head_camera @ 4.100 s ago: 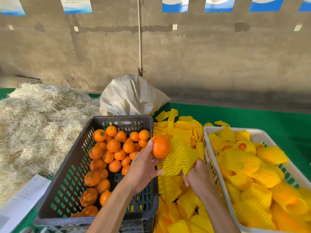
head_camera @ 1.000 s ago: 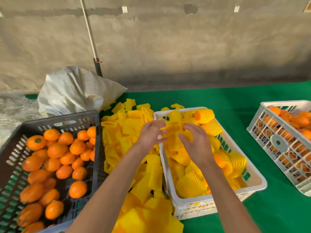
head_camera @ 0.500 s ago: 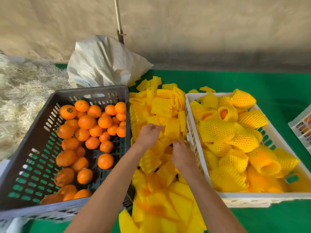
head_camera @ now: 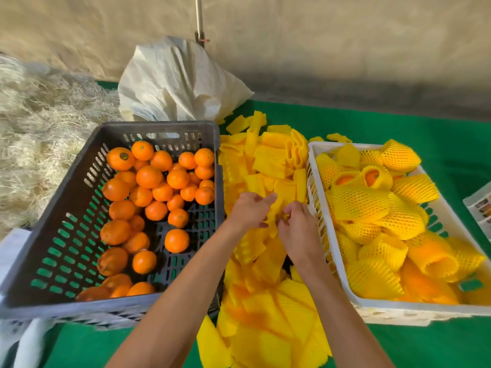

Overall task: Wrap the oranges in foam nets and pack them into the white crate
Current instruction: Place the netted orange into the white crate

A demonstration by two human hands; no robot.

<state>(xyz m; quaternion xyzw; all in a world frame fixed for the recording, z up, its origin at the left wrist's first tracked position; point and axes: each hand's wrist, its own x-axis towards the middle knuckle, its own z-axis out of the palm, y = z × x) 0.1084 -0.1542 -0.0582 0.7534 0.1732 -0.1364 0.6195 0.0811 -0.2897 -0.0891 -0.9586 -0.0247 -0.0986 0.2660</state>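
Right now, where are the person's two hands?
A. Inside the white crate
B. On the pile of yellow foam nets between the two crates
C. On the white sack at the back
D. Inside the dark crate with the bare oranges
B: the left hand and right hand are both down on the pile of yellow foam nets, which lies between the dark crate and the white crate.

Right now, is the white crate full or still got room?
Nearly full: the white crate holds net-wrapped oranges heaped about to its rim; only small gaps show along its right side.
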